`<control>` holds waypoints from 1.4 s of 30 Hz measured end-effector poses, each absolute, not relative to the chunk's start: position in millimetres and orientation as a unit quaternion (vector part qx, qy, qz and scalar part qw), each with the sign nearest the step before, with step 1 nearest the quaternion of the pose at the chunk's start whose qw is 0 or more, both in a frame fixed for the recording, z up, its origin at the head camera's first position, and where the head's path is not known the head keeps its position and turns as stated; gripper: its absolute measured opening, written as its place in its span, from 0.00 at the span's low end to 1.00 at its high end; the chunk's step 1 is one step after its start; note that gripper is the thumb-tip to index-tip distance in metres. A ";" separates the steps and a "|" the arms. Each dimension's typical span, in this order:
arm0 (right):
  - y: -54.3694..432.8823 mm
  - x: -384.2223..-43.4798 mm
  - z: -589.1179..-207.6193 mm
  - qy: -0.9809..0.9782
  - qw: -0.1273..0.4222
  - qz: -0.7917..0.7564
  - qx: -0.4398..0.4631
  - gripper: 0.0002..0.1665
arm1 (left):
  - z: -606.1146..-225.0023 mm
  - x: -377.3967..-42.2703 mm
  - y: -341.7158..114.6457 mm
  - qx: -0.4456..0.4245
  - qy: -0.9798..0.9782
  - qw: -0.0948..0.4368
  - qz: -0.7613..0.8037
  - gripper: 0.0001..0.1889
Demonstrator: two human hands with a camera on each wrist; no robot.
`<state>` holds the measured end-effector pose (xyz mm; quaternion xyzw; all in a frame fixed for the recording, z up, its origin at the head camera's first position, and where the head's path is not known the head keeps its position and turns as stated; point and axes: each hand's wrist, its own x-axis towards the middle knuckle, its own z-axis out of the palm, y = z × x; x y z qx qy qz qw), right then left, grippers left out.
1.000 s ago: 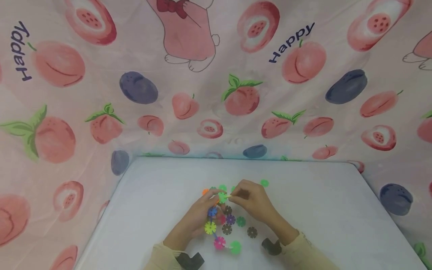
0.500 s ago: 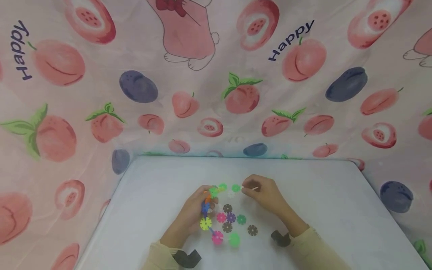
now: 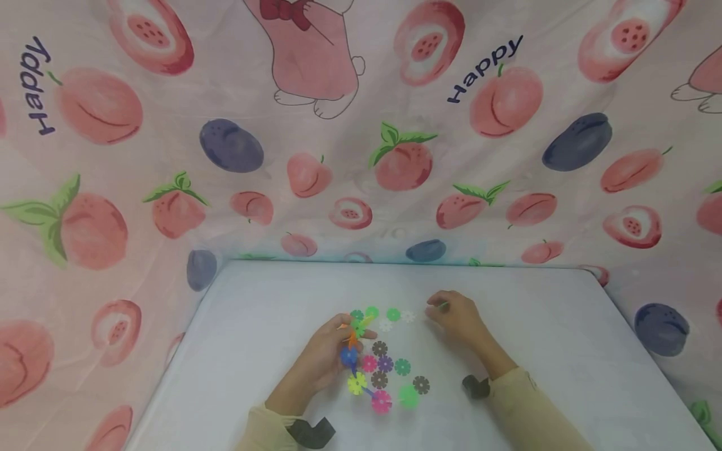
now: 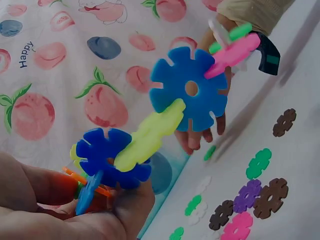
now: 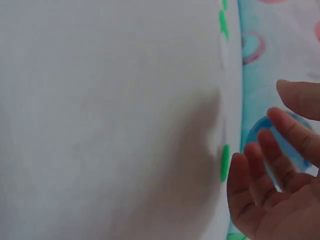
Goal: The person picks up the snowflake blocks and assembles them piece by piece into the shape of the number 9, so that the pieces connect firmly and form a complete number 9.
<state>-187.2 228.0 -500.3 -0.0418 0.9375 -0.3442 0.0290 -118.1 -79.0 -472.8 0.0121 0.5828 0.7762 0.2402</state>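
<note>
My left hand (image 3: 321, 354) pinches one end of a chain of notched plastic discs. Blue, yellow (image 3: 356, 383), pink (image 3: 381, 401) and light green (image 3: 409, 395) discs slot together and hang toward the front. In the left wrist view, a large blue disc (image 4: 170, 80) and a yellow disc (image 4: 150, 135) stand out beyond the fingers. An orange disc is partly hidden by them. My right hand (image 3: 455, 313) is over the table's right side, close to a loose green disc (image 5: 225, 163). Its fingers are loosely bent and apart, with nothing seen between them in the right wrist view.
Loose discs lie between the hands on the white table (image 3: 536, 351): brown (image 3: 421, 384), purple (image 3: 385, 363), pink (image 3: 369, 363), green (image 3: 403, 366) and white (image 3: 407, 316). A fruit-printed sheet (image 3: 350, 156) rises behind the table's back edge.
My right hand has left the chain by the left hand and moved right to the loose green disc. The left hand still holds the chain, whose lower end has swung slightly right.
</note>
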 end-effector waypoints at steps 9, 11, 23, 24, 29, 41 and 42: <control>243.0 -206.5 -521.2 0.952 0.042 -0.302 -0.036 0.29 | -471.8 -117.0 -79.0 0.014 0.598 0.239 0.765 0.13; 243.6 -209.3 -522.3 0.955 0.054 -0.289 -0.037 0.30 | -471.7 -117.4 -79.1 0.012 0.599 0.238 0.764 0.18; 243.0 -210.6 -514.2 0.965 0.063 -0.253 -0.041 0.18 | -470.1 -116.3 -82.3 -0.009 0.580 0.237 0.779 0.21; 243.3 -210.2 -513.8 0.965 0.063 -0.250 -0.043 0.17 | -470.4 -116.1 -82.6 -0.009 0.577 0.239 0.781 0.21; 246.3 -208.4 -513.0 0.966 0.060 -0.246 -0.045 0.15 | -471.8 -115.5 -83.4 -0.009 0.568 0.240 0.787 0.18; 254.5 -206.8 -515.0 0.961 0.060 -0.267 -0.030 0.17 | -470.7 -115.2 -84.0 -0.007 0.562 0.237 0.793 0.18; 254.5 -206.6 -515.0 0.961 0.057 -0.268 -0.033 0.16 | -470.8 -115.3 -84.2 -0.007 0.563 0.236 0.792 0.19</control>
